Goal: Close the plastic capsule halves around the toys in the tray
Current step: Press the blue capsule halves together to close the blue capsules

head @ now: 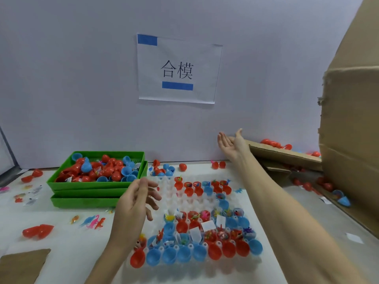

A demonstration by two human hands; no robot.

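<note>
The clear tray [174,199] lies on the white table [67,253] before the person, its near rows holding open red and blue capsule halves [184,256] loaded with small toys [207,235]; to close one well, seat the free half squarely over its loaded mate and press until the rims appear to meet all round. The left hand [135,201] hovers over the tray's left edge with fingers loosely spread, holding nothing, while the right hand [232,143] is raised palm-up, fingers straight, toward the cardboard box [287,154]. The wall sign [177,70] reads "合模".
</note>
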